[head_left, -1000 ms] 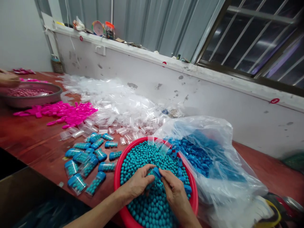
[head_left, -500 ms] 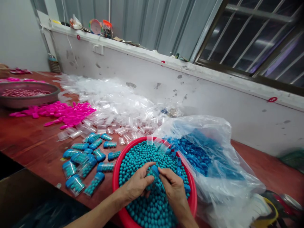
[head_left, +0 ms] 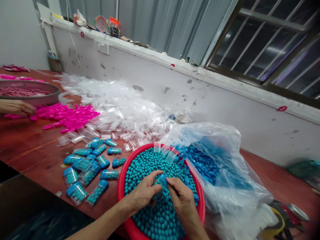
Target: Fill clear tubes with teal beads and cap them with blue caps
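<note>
Over a red basin [head_left: 122, 186] full of teal beads [head_left: 145, 160], my left hand [head_left: 147, 189] is closed around a small clear container with a blue cap [head_left: 163, 180]. My right hand [head_left: 181, 193] pinches the blue cap from the other side, thumb and fingers against its edge. Fingers hide part of the container. Several blue caps [head_left: 187, 170] and clear empty containers [head_left: 171, 156] lie on the beads at the basin's right and far side. Left of the basin, filled blue-capped containers [head_left: 86, 170] are spread on the red table.
A plastic bag [head_left: 235, 150] of blue caps [head_left: 202, 163] lies right of the basin. Behind is a heap of clear containers [head_left: 120, 103]. Pink pieces [head_left: 67, 116] and a bowl of pink beads [head_left: 27, 91] are at left, with another person's hand [head_left: 17, 107] beside them.
Another person's hand has come in at the left, touching the pink pieces. My two hands stay on the capped container almost unmoved; the view has shifted slightly.
</note>
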### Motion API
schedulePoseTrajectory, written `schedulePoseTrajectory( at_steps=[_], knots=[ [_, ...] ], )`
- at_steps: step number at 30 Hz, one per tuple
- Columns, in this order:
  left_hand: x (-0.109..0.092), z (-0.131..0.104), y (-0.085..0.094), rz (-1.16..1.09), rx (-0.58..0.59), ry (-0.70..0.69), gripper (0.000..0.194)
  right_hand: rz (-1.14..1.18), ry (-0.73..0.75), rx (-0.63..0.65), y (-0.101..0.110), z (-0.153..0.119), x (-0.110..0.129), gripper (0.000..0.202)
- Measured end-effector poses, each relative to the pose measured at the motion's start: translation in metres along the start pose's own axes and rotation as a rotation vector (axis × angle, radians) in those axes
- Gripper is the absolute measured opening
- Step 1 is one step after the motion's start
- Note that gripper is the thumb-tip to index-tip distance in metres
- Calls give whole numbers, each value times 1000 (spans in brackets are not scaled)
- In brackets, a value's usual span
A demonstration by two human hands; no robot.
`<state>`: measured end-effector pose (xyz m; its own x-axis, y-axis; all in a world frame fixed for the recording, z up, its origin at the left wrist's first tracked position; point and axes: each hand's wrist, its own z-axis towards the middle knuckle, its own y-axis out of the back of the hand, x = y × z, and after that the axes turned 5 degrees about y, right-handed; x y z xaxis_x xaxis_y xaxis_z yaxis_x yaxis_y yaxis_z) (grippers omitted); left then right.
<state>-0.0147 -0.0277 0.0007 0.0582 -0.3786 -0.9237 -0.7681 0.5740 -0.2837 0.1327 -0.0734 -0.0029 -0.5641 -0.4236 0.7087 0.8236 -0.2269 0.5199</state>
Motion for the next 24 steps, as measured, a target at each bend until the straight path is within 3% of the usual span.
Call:
schedulePoseTrajectory(
  at_steps=[4, 8, 12, 19, 24],
  knots=[
    [1, 0, -1, 3, -15, 14, 51, -25, 50, -29, -6, -1, 1, 25],
    [3, 2, 0, -14, 18, -3, 55, 88, -82, -48, -2, 6, -1, 16],
    [2, 3, 2, 58, -36, -18, 54, 161, -185, -114, 6, 4, -3, 13],
    [3, 2, 3, 83, 44, -24, 57, 146, -141, -59, 2, 0, 3, 14],
    [5, 2, 2, 56, 20, -42, 54, 102, -97, -50, 2, 3, 5, 15]
  ],
)
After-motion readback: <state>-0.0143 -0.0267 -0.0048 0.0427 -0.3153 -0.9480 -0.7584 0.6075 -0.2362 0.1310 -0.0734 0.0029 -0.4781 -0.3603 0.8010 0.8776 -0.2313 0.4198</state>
